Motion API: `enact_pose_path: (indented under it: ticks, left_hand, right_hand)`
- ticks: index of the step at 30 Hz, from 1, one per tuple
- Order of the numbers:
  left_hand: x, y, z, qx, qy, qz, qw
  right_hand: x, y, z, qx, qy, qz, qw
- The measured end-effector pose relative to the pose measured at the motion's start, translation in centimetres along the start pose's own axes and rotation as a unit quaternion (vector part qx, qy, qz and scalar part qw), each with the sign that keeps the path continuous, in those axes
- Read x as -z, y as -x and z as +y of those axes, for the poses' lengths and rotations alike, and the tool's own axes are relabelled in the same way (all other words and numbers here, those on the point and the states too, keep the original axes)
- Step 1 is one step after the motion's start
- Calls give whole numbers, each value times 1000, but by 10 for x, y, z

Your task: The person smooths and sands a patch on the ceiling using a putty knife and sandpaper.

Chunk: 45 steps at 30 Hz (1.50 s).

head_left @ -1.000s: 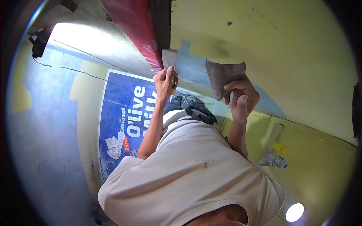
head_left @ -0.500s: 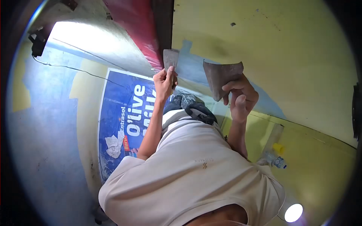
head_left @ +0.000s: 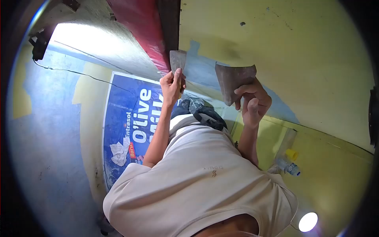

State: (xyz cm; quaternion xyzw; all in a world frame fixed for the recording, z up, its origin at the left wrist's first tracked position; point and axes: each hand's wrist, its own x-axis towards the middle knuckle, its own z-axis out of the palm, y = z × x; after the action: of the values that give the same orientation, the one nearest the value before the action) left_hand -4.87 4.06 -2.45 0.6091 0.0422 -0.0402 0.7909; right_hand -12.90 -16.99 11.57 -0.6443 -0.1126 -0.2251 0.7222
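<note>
My left hand is closed on a putty knife, thumb pressed on its broad grey blade, which points up and away from me. Part of a yellowish handle shows below the fingers. On the other side, my right hand grips a curled, dark brown piece of what looks like sandpaper between thumb and fingers. The piece stands up with its wide edge at the top and narrows downward. The two hands are apart, both raised in front of my body.
A yellow wall with bare blue patches is ahead and right. A blue poster is on the left, with a red sheet and dark post above. Clear bottles lie at right, near a bright lamp.
The brown sandpaper piece has shifted very slightly to the right and turned a little in my right hand. My left hand with the putty knife has hardly moved.
</note>
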Motion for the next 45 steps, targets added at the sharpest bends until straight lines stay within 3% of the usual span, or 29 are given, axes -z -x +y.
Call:
enact_pose_path:
  ticks: [13,19,29,36,45]
  left_hand:
    - [2,3,9,-1,-15,3,1000]
    - [0,2,9,8,-2,4,1000]
    - [0,5,11,-8,-12,2,1000]
    - [-4,7,12,59,82,-25,995]
    - [-7,11,11,48,60,-13,997]
  right_hand:
    - [-6,4,2,-11,83,-10,996]
    - [-7,8,-1,-74,132,-17,988]
    - [-1,6,-7,-97,151,-22,984]
    - [4,10,-1,-100,149,-19,984]
    - [8,11,-3,-106,170,-22,980]
